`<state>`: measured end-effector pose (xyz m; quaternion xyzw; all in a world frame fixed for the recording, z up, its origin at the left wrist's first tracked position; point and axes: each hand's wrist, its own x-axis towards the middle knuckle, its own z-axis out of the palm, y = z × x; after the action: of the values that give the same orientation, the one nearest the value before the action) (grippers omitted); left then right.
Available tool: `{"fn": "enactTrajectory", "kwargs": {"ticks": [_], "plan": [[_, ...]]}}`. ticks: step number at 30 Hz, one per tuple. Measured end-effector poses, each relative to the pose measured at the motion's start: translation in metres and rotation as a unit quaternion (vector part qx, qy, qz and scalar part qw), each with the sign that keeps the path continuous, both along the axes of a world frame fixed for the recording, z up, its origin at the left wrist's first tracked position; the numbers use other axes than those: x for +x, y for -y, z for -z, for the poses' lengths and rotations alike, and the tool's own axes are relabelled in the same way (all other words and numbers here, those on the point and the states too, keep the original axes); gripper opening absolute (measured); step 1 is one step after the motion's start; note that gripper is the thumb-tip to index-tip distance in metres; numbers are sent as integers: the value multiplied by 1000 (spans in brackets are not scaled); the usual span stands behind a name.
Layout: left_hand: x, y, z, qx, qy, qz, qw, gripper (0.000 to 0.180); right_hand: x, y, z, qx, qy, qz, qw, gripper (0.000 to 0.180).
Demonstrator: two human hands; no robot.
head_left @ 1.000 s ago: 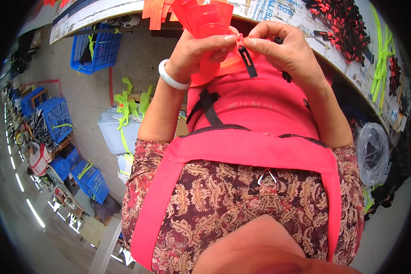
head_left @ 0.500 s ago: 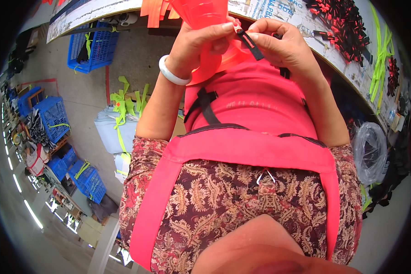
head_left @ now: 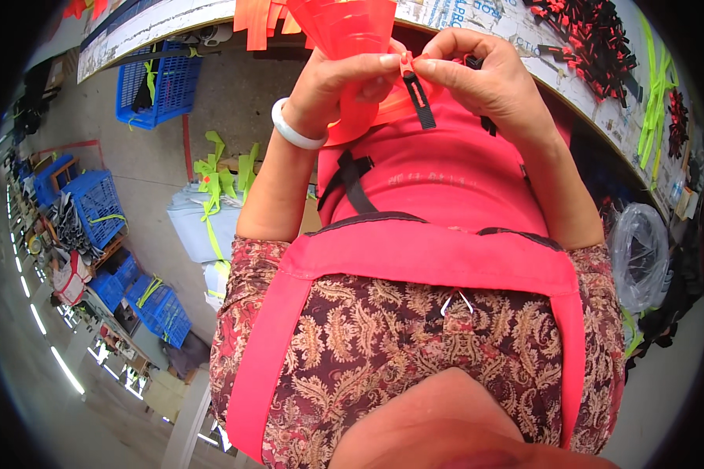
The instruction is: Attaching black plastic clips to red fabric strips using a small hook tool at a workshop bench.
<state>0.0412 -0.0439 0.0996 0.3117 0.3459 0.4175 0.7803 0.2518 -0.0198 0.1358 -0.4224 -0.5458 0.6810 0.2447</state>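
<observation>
In front of my pink apron [head_left: 446, 148], both hands meet near the table edge. My left hand [head_left: 344, 78], a white bangle on its wrist, is closed around bright orange zipper tape [head_left: 352, 27] that hangs in loops above and below the fingers. Between the two hands sits a small orange zipper slider [head_left: 407, 64], from which a black pull tab [head_left: 422, 105] dangles. The thumb and forefinger of my right hand [head_left: 481, 78] are pinched beside the slider. More black pull tabs [head_left: 474, 61] show partly at that hand, mostly hidden by its fingers.
On the worktable [head_left: 516, 43] at right lies a heap of black and orange zipper pulls [head_left: 583, 43], with yellow-green strips [head_left: 655, 94] beyond. Orange strips [head_left: 262, 19] hang over the edge. Blue crates [head_left: 156, 86] stand on the floor at left, near a grey-blue fabric stack [head_left: 199, 227].
The black pull tab has swung from slanting to hanging almost straight down. My right fingertips have shifted slightly left and down against the slider; the left hand stays nearly in place.
</observation>
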Motion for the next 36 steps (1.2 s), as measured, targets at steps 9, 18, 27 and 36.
{"fn": "enactTrajectory", "kwargs": {"ticks": [9, 18, 27, 36], "plan": [[-2, 5, -1, 43, -69, 11, 997, 18, 5, 0, 10, -138, -43, -25, 989, 17], [-17, 7, 2, 48, -45, -26, 997, 19, -5, 0, 13, -91, -47, 29, 994, 15], [-25, 12, 17, -47, 87, 49, 994, 19, -17, 13, -4, 68, -19, -4, 998, 19], [-16, 13, 4, 15, 5, 40, 999, 21, -13, 13, -6, 45, -2, -18, 999, 21]]}}
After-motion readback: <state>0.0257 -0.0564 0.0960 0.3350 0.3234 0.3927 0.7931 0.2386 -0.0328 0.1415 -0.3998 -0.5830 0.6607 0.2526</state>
